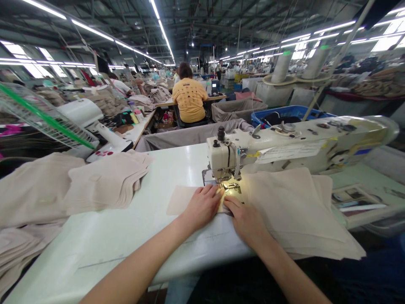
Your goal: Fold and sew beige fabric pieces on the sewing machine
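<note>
Cloth (179, 199) is lying beneath a flattened left hand (202, 207), outstretched right hand (248, 219) beside; straying under the sewing machine (218, 158) could injure either.

My bare forearms (142, 259) slant inward from both sides. My left hand (204, 205) is palm down, fingers close together and slightly bent. Just beside it, my right hand (248, 219) angles inward, fingers forward; both undersides are hidden.

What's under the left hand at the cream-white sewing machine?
A flat beige fabric piece on the pale-green tabletop juts out past the left hand; whatever lies beneath the hand is covered.
</note>
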`<control>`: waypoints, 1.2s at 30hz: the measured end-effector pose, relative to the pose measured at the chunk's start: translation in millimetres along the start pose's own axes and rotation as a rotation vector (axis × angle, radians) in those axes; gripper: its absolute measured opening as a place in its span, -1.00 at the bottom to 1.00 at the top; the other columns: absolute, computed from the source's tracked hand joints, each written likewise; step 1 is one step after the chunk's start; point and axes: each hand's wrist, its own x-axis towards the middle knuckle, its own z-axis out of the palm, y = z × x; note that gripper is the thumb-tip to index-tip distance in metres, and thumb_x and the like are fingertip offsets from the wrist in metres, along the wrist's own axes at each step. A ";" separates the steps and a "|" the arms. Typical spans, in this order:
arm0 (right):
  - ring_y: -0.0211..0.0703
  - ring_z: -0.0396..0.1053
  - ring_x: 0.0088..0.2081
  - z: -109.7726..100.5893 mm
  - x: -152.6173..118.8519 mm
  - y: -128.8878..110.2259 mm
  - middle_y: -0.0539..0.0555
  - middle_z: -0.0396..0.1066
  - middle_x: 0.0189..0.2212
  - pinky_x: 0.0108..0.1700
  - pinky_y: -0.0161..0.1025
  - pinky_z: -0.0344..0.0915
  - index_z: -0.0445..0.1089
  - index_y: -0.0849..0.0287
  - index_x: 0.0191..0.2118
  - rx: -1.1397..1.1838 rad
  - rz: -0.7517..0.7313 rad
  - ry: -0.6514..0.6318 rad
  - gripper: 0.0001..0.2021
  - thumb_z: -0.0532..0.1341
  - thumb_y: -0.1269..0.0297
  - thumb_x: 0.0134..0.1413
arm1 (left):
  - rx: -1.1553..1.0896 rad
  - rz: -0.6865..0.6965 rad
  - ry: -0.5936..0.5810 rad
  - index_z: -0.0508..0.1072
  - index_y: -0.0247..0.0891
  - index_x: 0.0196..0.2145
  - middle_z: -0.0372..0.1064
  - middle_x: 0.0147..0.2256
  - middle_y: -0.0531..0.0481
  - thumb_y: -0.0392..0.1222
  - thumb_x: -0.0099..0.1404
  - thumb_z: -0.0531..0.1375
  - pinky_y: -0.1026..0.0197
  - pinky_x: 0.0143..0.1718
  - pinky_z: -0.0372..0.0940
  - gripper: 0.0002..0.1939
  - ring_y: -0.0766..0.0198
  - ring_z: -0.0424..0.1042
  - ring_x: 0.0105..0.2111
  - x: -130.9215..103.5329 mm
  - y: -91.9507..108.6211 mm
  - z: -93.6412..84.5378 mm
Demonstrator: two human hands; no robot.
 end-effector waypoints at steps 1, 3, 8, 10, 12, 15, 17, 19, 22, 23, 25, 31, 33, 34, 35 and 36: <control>-0.12 0.53 -0.10 -0.3 1.0 -0.1 0.09 0.36 0.24 -0.08 -0.22 0.42 0.40 0.12 0.16 -0.004 0.002 0.001 -0.49 -0.05 0.59 0.20 | 0.003 0.001 0.004 0.32 -0.25 0.18 0.35 0.14 -0.20 -0.20 0.47 0.06 0.00 -0.03 0.30 -0.64 0.00 0.31 0.09 0.6 -1.0 0.8; -0.11 0.53 -0.10 -1.2 2.6 -0.3 0.08 0.35 0.24 -0.08 -0.20 0.42 0.39 0.13 0.16 -0.009 0.005 0.010 -0.50 -0.05 0.58 0.21 | 0.004 0.002 0.011 0.32 -0.24 0.18 0.33 0.16 -0.19 -0.21 0.47 0.06 -0.01 -0.01 0.31 -0.64 -0.01 0.31 0.11 1.1 -1.8 1.9; -0.11 0.52 -0.05 -2.6 -4.3 -1.4 0.11 0.37 0.22 -0.01 -0.22 0.40 0.38 0.15 0.18 -0.023 -0.012 -0.019 -0.48 -0.04 0.60 0.20 | -0.046 0.033 -0.003 0.40 -0.30 0.08 0.38 0.11 -0.20 -0.29 0.43 0.10 0.00 0.05 0.35 -0.71 0.02 0.35 0.10 -9.4 8.9 1.8; -0.11 0.51 -0.01 -1.3 -10.3 -1.5 0.13 0.34 0.25 0.02 -0.23 0.40 0.37 0.17 0.20 -0.024 -0.021 -0.039 -0.46 -0.04 0.62 0.18 | -0.079 0.070 -0.010 0.44 -0.32 -0.01 0.44 0.02 -0.19 -0.31 0.43 0.09 0.03 0.01 0.39 -0.77 0.04 0.40 0.04 -17.0 15.7 2.1; -0.10 0.50 0.01 0.9 -14.8 -1.2 0.15 0.31 0.27 0.04 -0.22 0.39 0.35 0.19 0.23 -0.017 -0.026 -0.044 -0.44 -0.04 0.62 0.17 | -0.104 0.101 0.010 0.46 -0.33 -0.05 0.46 -0.04 -0.19 -0.29 0.44 0.06 0.04 -0.02 0.42 -0.78 0.05 0.42 -0.01 -22.9 19.7 3.2; -0.11 0.50 0.01 3.1 -14.2 -0.4 0.15 0.29 0.29 0.04 -0.21 0.39 0.33 0.18 0.24 -0.006 -0.021 -0.032 -0.44 -0.04 0.61 0.18 | -0.137 0.117 0.065 0.46 -0.33 -0.03 0.45 -0.04 -0.20 -0.28 0.44 0.04 0.02 -0.01 0.44 -0.75 0.05 0.42 -0.01 -24.2 17.1 5.5; -0.12 0.52 -0.03 2.7 -8.7 -0.2 0.14 0.30 0.28 0.02 -0.21 0.41 0.33 0.15 0.24 -0.007 -0.013 -0.024 -0.45 -0.04 0.60 0.20 | -0.153 0.118 0.082 0.48 -0.32 -0.07 0.45 -0.06 -0.20 -0.27 0.44 0.04 0.01 0.00 0.44 -0.75 0.05 0.42 0.00 -19.7 10.6 6.8; -0.12 0.53 -0.07 1.2 -0.7 0.0 0.12 0.31 0.27 -0.02 -0.21 0.42 0.34 0.13 0.23 -0.008 -0.006 -0.014 -0.48 -0.05 0.56 0.23 | -0.155 0.117 0.079 0.50 -0.31 -0.15 0.45 -0.11 -0.19 -0.26 0.45 0.02 0.02 0.00 0.43 -0.75 0.06 0.42 -0.02 -12.6 2.7 7.2; -0.10 0.52 -0.05 -1.3 11.8 0.6 0.10 0.33 0.26 -0.04 -0.22 0.41 0.35 0.13 0.21 0.007 -0.015 0.013 -0.52 -0.06 0.52 0.28 | -0.150 0.112 0.070 0.51 -0.31 -0.23 0.45 -0.19 -0.18 -0.25 0.47 -0.01 0.04 -0.04 0.43 -0.70 0.09 0.44 -0.09 -1.1 -8.3 6.1; -0.10 0.51 -0.03 -2.0 15.3 0.9 0.09 0.33 0.26 -0.04 -0.22 0.41 0.36 0.13 0.21 0.013 -0.016 0.022 -0.52 -0.06 0.52 0.29 | -0.149 0.112 0.069 0.51 -0.30 -0.24 0.45 -0.20 -0.17 -0.24 0.48 -0.02 0.05 -0.05 0.43 -0.70 0.10 0.44 -0.10 2.5 -11.7 5.4; -0.10 0.49 0.00 -3.2 20.4 1.7 0.09 0.32 0.26 -0.02 -0.22 0.39 0.37 0.11 0.19 0.020 -0.008 0.030 -0.52 -0.05 0.53 0.28 | -0.148 0.116 0.067 0.51 -0.29 -0.24 0.45 -0.19 -0.16 -0.24 0.47 0.00 0.07 -0.04 0.42 -0.71 0.11 0.44 -0.11 8.7 -18.1 3.6; -0.08 0.49 0.03 -3.1 16.8 -0.4 0.09 0.30 0.28 0.03 -0.20 0.39 0.36 0.13 0.22 0.028 0.019 0.030 -0.50 -0.05 0.54 0.26 | -0.171 0.149 0.097 0.51 -0.28 -0.13 0.47 -0.15 -0.15 -0.27 0.48 0.00 0.11 0.01 0.40 -0.73 0.15 0.45 -0.05 18.1 -31.4 0.7; -0.09 0.51 -0.01 -0.2 11.6 -3.6 0.11 0.28 0.30 0.01 -0.18 0.42 0.34 0.13 0.24 0.006 0.036 0.018 -0.48 -0.05 0.55 0.25 | -0.169 0.143 0.108 0.49 -0.29 -0.08 0.47 -0.13 -0.16 -0.27 0.48 0.00 0.11 0.02 0.41 -0.73 0.15 0.45 -0.05 17.0 -31.8 2.6; -0.09 0.53 -0.04 1.8 9.0 -5.5 0.12 0.27 0.31 -0.01 -0.18 0.43 0.34 0.13 0.25 -0.011 0.048 0.009 -0.48 -0.04 0.55 0.25 | -0.168 0.132 0.121 0.48 -0.30 -0.06 0.47 -0.11 -0.17 -0.26 0.48 0.01 0.10 0.02 0.41 -0.73 0.14 0.45 -0.04 15.9 -31.3 4.1; -0.09 0.54 -0.06 4.1 6.7 -7.4 0.14 0.26 0.31 -0.03 -0.18 0.44 0.33 0.13 0.25 -0.029 0.059 0.002 -0.47 -0.04 0.56 0.24 | -0.169 0.119 0.138 0.47 -0.31 -0.03 0.47 -0.08 -0.18 -0.26 0.48 0.01 0.09 0.04 0.41 -0.73 0.13 0.45 -0.02 14.6 -30.7 5.8; -0.09 0.54 -0.07 6.5 4.7 -9.0 0.15 0.25 0.31 -0.04 -0.17 0.45 0.33 0.13 0.26 -0.046 0.064 0.002 -0.47 -0.03 0.56 0.24 | -0.173 0.108 0.154 0.45 -0.30 0.01 0.46 -0.04 -0.19 -0.25 0.48 0.01 0.07 0.05 0.40 -0.72 0.12 0.44 0.01 13.3 -30.0 7.6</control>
